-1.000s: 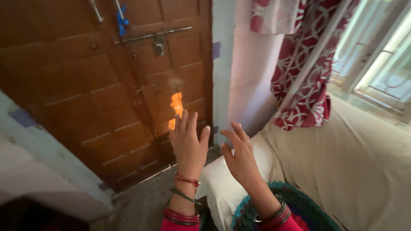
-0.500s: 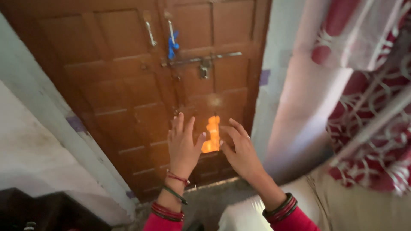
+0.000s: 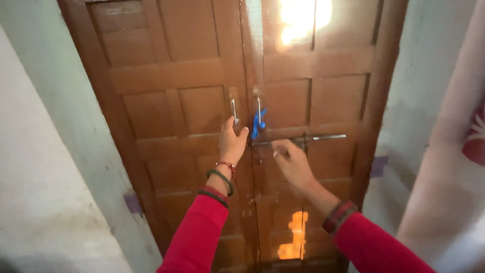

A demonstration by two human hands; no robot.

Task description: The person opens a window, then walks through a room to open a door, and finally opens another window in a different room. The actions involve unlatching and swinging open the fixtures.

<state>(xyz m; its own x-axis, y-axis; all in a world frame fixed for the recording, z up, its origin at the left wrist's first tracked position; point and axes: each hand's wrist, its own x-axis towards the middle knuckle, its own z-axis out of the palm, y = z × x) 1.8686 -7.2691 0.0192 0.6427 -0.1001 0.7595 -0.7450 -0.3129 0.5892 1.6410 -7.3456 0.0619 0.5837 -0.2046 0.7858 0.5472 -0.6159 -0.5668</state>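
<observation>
I face a brown wooden double door (image 3: 166, 76). My left hand (image 3: 232, 144) reaches up with its fingers together, and the fingertips are at the lower end of the left metal pull handle (image 3: 233, 107). It holds nothing. My right hand (image 3: 291, 163) is lower and to the right. Its fingers are curled just under the horizontal sliding bolt (image 3: 323, 137), close to the bolt's left part, without a clear grip. A blue tie (image 3: 258, 124) hangs from the right pull handle (image 3: 258, 103) between my hands. Both arms wear red sleeves and bangles.
A pale plastered wall (image 3: 45, 167) stands close on the left, and a light wall (image 3: 429, 101) on the right. A pale curtain with a red pattern (image 3: 467, 167) hangs at the far right. Orange light patches (image 3: 295, 237) lie on the lower door.
The view has tilted up and moved closer to the door. Both hands have risen from the lower panels to the handles and bolt.
</observation>
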